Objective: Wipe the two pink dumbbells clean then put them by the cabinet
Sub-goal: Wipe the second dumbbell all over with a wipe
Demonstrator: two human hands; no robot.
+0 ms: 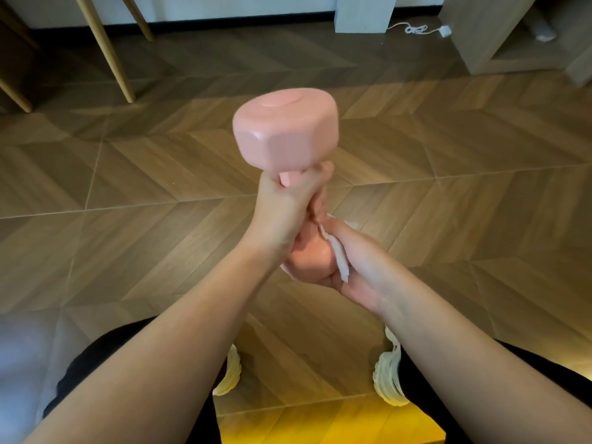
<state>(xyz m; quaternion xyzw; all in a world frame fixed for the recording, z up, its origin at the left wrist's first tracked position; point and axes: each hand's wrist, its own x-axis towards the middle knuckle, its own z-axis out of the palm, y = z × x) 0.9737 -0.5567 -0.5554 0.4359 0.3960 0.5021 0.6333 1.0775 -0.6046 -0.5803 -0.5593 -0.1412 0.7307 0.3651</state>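
One pink dumbbell (285, 129) stands almost upright in mid-air over the floor, its far head pointing away from me. My left hand (282, 209) grips its handle just under that head. The near head (309, 256) shows between both hands. My right hand (355, 267) presses a white wipe (338, 254) against the near head, fingers curled around wipe and head. Only this dumbbell is in view.
Wooden herringbone floor (448, 187) all around. Slanted wooden furniture legs (109, 49) stand at the far left. A light wooden cabinet (499, 36) sits at the far right, with a white cable and plug (416, 28) beside it. My knees and white shoes (389, 373) are below.
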